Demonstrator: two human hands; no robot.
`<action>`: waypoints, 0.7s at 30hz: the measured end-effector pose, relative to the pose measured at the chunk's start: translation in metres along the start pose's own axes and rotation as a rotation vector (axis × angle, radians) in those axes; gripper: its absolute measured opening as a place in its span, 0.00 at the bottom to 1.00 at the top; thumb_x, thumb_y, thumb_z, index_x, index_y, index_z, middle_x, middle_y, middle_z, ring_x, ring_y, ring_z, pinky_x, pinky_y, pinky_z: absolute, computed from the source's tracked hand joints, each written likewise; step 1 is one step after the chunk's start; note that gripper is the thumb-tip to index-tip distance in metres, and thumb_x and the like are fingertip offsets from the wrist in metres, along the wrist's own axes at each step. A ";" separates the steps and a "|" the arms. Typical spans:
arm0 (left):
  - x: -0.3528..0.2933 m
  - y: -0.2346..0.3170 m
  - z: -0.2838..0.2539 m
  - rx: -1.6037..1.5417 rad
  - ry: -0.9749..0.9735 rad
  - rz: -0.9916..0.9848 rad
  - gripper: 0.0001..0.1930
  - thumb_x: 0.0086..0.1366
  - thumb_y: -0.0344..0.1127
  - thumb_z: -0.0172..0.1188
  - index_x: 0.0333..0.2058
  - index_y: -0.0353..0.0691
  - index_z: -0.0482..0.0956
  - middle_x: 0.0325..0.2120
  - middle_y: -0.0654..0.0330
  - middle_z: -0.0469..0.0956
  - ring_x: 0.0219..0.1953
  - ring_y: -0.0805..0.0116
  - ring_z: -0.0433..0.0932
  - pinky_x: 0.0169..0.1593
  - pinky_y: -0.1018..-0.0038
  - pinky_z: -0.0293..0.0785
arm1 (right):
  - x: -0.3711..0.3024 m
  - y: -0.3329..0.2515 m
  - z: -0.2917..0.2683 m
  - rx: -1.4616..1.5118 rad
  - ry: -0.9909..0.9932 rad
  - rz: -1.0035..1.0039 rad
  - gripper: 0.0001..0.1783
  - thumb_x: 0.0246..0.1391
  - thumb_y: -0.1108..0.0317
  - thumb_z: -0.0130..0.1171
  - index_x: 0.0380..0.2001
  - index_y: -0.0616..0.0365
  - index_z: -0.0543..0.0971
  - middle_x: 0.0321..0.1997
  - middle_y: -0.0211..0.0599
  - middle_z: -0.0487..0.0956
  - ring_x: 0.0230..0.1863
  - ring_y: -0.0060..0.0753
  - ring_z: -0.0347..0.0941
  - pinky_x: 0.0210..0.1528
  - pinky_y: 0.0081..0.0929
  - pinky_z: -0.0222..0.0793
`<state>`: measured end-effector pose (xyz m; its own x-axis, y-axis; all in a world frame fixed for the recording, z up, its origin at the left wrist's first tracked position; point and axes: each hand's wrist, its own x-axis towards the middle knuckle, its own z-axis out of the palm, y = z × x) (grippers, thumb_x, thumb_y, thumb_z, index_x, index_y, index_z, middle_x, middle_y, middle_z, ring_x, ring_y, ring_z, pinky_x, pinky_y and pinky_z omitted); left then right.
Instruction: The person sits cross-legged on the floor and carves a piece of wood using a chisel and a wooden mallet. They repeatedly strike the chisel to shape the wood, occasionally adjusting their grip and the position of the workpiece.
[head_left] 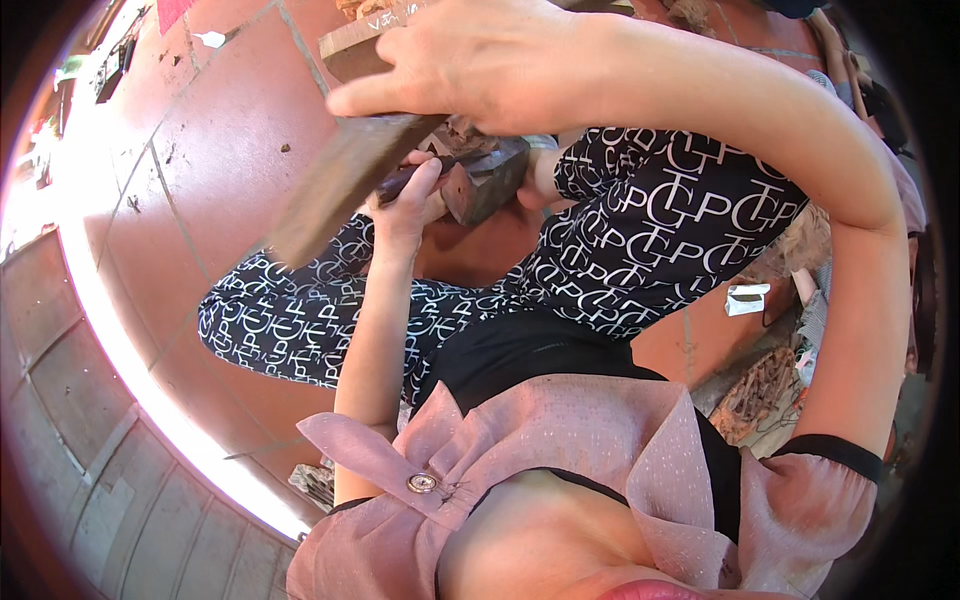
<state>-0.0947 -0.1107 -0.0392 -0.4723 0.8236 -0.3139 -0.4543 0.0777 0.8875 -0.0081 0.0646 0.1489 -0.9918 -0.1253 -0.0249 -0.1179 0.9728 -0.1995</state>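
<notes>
My right hand [470, 70] is raised across the top of the view, closed over one end of a brown wooden bar [345, 190]. The bar slants down to the left, its far end smeared by motion. Below it, my left hand [408, 205] is closed around a dark, rounded tool handle [398, 182], its thumb pointing up. That tool leans against a dark brown wooden block [488, 188], which sits low between my legs. A bare foot [540, 178] rests beside the block. The tool's working end cannot be made out.
A wooden board [350, 50] with handwriting lies beyond my right hand. Red floor tiles [225, 120] carry small dark chips. Rough wood pieces [752, 398] and a small white packet [746, 299] lie at the right. Another person's leg [832, 45] shows at the far right.
</notes>
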 end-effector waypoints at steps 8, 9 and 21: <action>-0.005 -0.016 0.001 0.053 0.070 0.105 0.04 0.61 0.22 0.60 0.34 0.33 0.74 0.34 0.58 0.77 0.36 0.69 0.80 0.45 0.70 0.83 | 0.000 0.000 -0.014 -0.087 -0.241 -0.024 0.20 0.50 0.69 0.56 0.48 0.58 0.71 0.32 0.48 0.78 0.35 0.50 0.79 0.35 0.42 0.74; -0.005 -0.017 0.001 0.066 0.053 0.105 0.04 0.62 0.23 0.60 0.35 0.33 0.74 0.34 0.58 0.77 0.36 0.68 0.80 0.45 0.70 0.83 | -0.002 0.001 -0.012 -0.086 -0.226 -0.058 0.20 0.50 0.69 0.56 0.48 0.58 0.71 0.32 0.48 0.78 0.35 0.50 0.79 0.36 0.42 0.74; -0.006 -0.033 -0.008 0.148 0.039 0.180 0.07 0.63 0.24 0.60 0.39 0.31 0.75 0.38 0.56 0.76 0.40 0.66 0.80 0.47 0.70 0.82 | -0.005 -0.001 0.007 -0.064 -0.037 -0.024 0.23 0.53 0.67 0.53 0.54 0.52 0.71 0.33 0.46 0.78 0.35 0.46 0.79 0.34 0.40 0.74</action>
<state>-0.0830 -0.1223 -0.0688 -0.5661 0.8093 -0.1569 -0.2458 0.0160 0.9692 -0.0031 0.0632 0.1420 -0.9864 -0.1543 -0.0573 -0.1452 0.9798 -0.1378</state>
